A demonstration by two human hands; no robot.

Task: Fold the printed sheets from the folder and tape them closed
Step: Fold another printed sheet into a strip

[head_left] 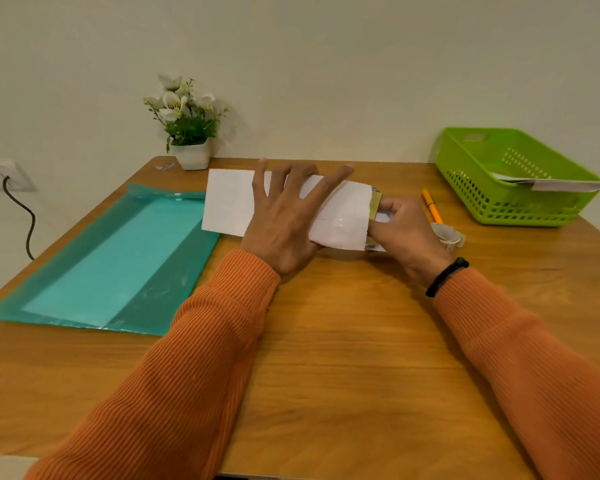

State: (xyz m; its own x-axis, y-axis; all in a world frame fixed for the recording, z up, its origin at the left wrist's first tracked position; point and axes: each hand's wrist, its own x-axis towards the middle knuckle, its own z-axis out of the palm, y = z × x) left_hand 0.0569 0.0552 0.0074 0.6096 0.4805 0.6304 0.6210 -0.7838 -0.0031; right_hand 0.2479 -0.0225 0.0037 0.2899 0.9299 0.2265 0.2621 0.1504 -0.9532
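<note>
A folded white sheet (229, 202) lies across the far middle of the wooden table. My left hand (284, 216) presses flat on it with fingers spread. My right hand (406, 230) pinches the sheet's right end, where a printed, yellowish inner edge (374, 202) sticks out. A shiny strip of clear tape (340, 223) lies on the sheet near that end. The teal plastic folder (118, 265) lies on the left with a pale sheet inside. A roll of clear tape (447, 235) rests just right of my right hand, partly hidden by it.
A green plastic basket (499, 188) at the far right holds folded paper. An orange pen (430, 204) lies between basket and sheet. A potted white flower (187, 133) stands at the back edge. A wall socket and cable (18, 202) are at the left.
</note>
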